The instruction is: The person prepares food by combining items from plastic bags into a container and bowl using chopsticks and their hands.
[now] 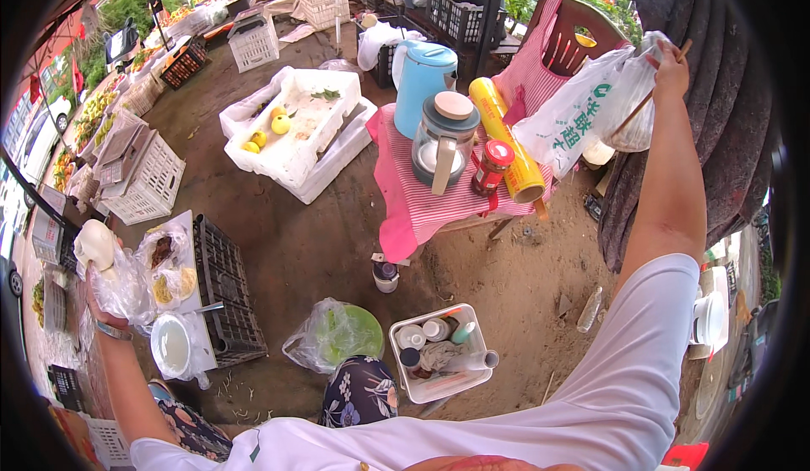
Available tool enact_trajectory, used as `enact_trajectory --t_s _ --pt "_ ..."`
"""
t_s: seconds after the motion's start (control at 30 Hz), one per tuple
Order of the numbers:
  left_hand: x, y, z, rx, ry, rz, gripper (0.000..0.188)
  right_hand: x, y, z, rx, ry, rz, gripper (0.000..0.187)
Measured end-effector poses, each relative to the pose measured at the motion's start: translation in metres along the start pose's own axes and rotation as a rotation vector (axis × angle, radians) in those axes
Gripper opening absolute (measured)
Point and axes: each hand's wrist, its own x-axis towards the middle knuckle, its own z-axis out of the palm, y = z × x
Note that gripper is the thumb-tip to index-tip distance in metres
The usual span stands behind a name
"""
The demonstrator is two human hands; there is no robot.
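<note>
At the far left, my left hand (103, 312) is closed on a clear plastic bag (125, 289). A round white bun (95, 245) sits at its top; the fingers are partly hidden behind the plastic. Beside this hand, a bag of brown and yellow food (173, 264) lies on a white board over a crate. A white bowl (172, 346) stands there too. My right arm reaches to the upper right. There my right hand (671, 70) grips a white plastic bag (582, 116) with green print, and a thin brown wooden stick (634, 115) crosses the bag from the same hand.
A cloth-covered chair (413, 209) carries a blue kettle (422, 91), a glass jug (443, 138), a red-lidded jar (492, 167) and a yellow roll (506, 138). Nearby are a foam box (304, 133) with fruit, a black crate (228, 294), a green basin (354, 332) and a white bin (443, 391) of bottles.
</note>
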Motion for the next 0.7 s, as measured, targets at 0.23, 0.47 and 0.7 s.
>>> enact_trajectory --t_s 0.23,0.47,0.7 --pt "-0.005 0.005 -0.009 0.013 0.049 0.002 0.058 -0.026 -0.025 -0.031 0.110 0.150 -0.165 0.023" --pt "-0.011 -0.020 -0.001 -0.091 0.062 -0.028 0.058 -0.026 -0.073 -0.084 0.023 0.191 -0.320 0.019" --pt "-0.050 0.014 -0.025 -0.348 -0.002 -0.172 0.067 -0.057 -0.165 -0.113 -0.212 -0.160 0.015 0.033"
